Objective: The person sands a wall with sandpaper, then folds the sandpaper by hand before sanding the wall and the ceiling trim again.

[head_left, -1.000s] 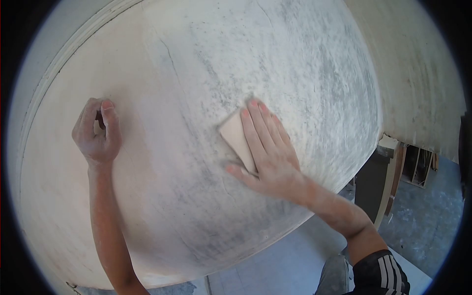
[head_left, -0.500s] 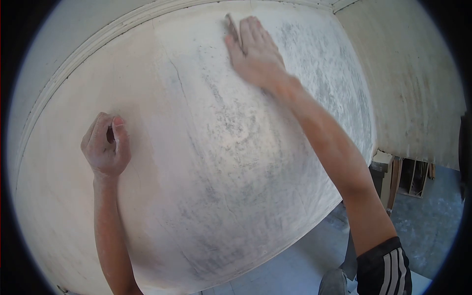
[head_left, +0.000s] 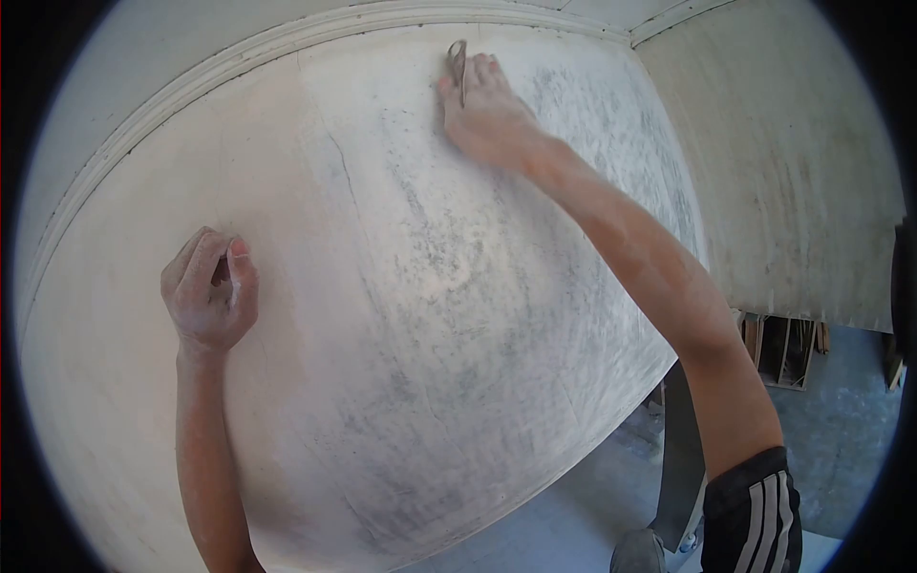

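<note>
Folded sheet (head_left: 458, 65) looks light and limp, best held across its width

High on the mottled wall (head_left: 430, 325), just below the moulding (head_left: 315, 31), the folded sheet lies at the right hand (head_left: 489, 116). Its near edge curls up in a narrow loop beside the thumb; the rest is hidden under the fingers. The right grip is closed on it, with the sheet caught between thumb and fingers and the hand laid over it against the wall.

It looks thin enough to weigh next to nothing and to bend easily, though the standing curl suggests a little spring, like stiff paper. The folds would probably be its weak spot, apt to crease or tear (the underside is out of sight, so how rough it is cannot be told). Spread fingers on top, with the thumb nipping the free edge, should hold it best; pinching one corner would let it buckle. Dust on the skin could make it slip.

The left hand (head_left: 208, 291) is loosely curled beside the wall's paler part, and whether that grip holds anything cannot be told.
</note>
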### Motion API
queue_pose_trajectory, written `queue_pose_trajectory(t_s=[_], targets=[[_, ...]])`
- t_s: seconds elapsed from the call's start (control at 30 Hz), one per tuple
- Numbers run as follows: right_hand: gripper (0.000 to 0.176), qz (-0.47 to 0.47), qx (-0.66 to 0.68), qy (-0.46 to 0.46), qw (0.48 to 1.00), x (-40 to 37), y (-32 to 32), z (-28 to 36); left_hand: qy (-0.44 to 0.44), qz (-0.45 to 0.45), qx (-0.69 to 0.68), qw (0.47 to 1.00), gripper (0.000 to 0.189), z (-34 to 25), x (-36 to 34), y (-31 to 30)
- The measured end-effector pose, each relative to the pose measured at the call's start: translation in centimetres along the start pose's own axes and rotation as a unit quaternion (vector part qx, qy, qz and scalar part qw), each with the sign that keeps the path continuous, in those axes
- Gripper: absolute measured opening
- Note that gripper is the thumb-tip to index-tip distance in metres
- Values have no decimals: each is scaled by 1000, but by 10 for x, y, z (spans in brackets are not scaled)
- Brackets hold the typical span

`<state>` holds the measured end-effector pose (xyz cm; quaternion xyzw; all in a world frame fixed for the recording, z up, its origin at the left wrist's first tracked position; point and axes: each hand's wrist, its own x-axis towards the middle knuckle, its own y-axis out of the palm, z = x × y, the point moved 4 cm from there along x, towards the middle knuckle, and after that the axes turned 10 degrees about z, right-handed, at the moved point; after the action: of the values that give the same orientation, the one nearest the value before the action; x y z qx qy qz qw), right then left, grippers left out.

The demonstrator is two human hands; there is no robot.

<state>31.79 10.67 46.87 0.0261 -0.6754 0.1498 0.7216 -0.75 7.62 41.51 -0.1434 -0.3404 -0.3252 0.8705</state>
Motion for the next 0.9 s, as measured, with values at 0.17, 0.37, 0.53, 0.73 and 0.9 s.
queue_pose_trajectory(t_s=[0.17,0.37,0.53,0.73,0.9], targets=[[66,2,5,60,998,55,1,-65,-8,-9,3,1000,13,-1,-1,0],[67,18,-22,-11,1000,21,-2,-27,25,-1,6,1000,14,-3,2,0],[61,36,-27,113,993,58,-9,-43,4,-4,0,1000,14,-4,0,-1],[53,0,-15,-13,1000,39,-6,-46,6,-9,-5,1000,14,-3,1,0],[50,43,-63,-21,997,39,-2,-16,5,0,-11,1000,14,-4,0,-1]])
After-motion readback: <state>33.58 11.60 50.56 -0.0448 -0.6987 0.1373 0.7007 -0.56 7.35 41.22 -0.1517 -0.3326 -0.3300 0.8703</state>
